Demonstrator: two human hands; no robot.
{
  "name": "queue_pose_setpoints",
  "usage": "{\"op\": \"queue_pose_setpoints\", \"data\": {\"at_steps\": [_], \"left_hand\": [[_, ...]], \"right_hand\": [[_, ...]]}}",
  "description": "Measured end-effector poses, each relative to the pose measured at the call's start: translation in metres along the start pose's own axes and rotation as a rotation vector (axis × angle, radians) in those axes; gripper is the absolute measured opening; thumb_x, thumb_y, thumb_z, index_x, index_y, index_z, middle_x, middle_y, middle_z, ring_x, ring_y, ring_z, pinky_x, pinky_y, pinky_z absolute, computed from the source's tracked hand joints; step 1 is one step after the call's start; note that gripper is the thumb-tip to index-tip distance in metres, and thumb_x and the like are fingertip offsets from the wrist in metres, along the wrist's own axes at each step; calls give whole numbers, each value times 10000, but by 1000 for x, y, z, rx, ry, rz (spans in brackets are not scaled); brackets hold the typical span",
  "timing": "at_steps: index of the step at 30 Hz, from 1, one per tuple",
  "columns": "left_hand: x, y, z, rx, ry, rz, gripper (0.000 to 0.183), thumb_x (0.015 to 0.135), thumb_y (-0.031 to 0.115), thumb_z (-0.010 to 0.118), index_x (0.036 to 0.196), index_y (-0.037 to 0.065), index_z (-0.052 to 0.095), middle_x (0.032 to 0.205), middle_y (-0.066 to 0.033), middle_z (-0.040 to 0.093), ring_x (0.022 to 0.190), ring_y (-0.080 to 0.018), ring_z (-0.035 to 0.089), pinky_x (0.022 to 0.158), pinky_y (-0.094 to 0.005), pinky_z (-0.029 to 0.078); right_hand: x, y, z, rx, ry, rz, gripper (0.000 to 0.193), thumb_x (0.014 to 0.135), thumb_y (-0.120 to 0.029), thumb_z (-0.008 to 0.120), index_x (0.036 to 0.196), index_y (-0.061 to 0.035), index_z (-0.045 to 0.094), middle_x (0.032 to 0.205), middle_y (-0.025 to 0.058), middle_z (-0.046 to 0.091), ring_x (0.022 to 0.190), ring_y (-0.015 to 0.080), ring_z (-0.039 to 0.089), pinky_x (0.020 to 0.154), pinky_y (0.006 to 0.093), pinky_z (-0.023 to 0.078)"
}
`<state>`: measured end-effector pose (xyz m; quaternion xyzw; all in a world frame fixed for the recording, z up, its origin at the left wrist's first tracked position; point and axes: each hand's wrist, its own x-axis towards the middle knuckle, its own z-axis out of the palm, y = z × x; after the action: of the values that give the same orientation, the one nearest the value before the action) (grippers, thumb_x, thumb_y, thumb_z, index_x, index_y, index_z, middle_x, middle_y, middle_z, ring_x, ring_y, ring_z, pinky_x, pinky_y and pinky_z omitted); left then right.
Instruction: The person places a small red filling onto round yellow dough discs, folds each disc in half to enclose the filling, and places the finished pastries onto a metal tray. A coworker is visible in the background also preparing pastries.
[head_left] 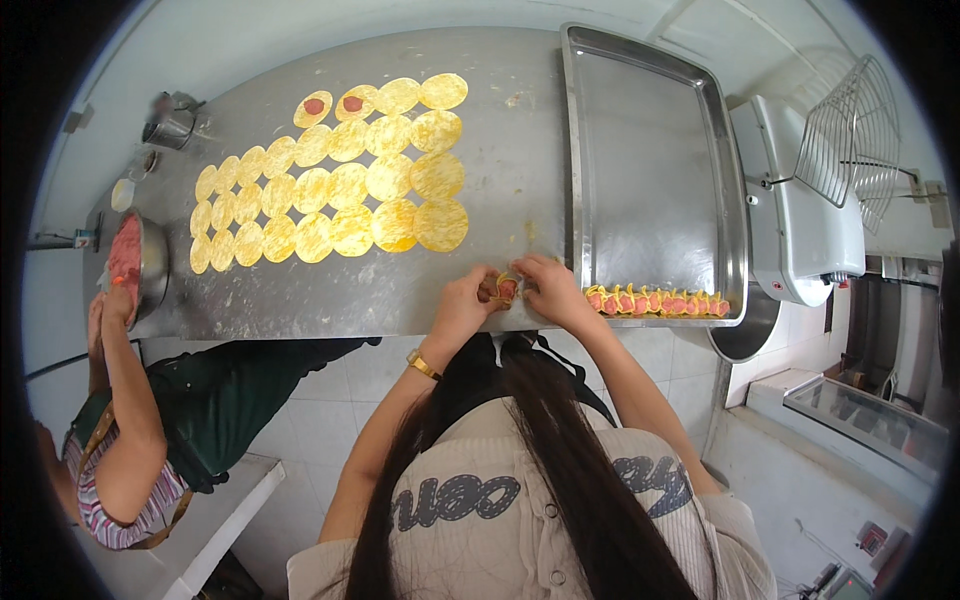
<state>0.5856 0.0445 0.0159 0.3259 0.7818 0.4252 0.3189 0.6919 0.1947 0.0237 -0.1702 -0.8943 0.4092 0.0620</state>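
Near the table's front edge I hold a small open-topped dumpling (507,289), a yellow wrapper gathered around pink minced meat. My left hand (468,304), with a watch on its wrist, is closed around the dumpling's left side. From the right, the bent fingers of my right hand (549,289) pinch at its edge; their tips are partly hidden. To the left and beyond, round yellow wrappers (350,230) lie in rows on the steel table (510,190). Two in the far row carry a dab of meat (314,106). Finished dumplings (655,302) stand packed along the near side of the tray.
A large rimmed metal tray (655,150) lies on the right, beside a white machine (800,210) and a wire fan guard (850,140). At far left a co-worker's hands (117,303) are at a metal bowl of minced meat (150,265). A metal pot (172,128) stands behind.
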Motion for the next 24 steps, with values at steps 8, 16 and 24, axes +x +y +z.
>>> {"op": "queue_pose_setpoints", "data": {"at_steps": [8, 16, 24], "left_hand": [[10, 1, 2, 156, -76, 102, 369, 673, 219, 824, 875, 40, 571, 741, -113, 666, 680, -293, 649, 610, -365, 495], [7, 4, -8, 102, -94, 88, 371, 680, 262, 814, 885, 53, 585, 727, -115, 654, 676, -295, 640, 608, -383, 485], [6, -4, -3, 140, -56, 147, 333, 715, 135, 790, 951, 28, 580, 810, -129, 669, 703, -269, 659, 654, -354, 513]], "right_hand": [[1, 1, 7, -29, -63, 6, 355, 669, 57, 605, 1012, -29, 634, 931, 153, 602, 856, 362, 607, 741, 391, 507], [-9, -1, 4, -36, -35, 65, 296, 683, 44, 590, 965, -35, 632, 927, 157, 603, 878, 387, 596, 755, 429, 497], [-13, -6, 5, -36, 76, -37, 273, 698, 50, 594, 952, -42, 633, 891, 160, 589, 871, 393, 586, 748, 446, 490]]}}
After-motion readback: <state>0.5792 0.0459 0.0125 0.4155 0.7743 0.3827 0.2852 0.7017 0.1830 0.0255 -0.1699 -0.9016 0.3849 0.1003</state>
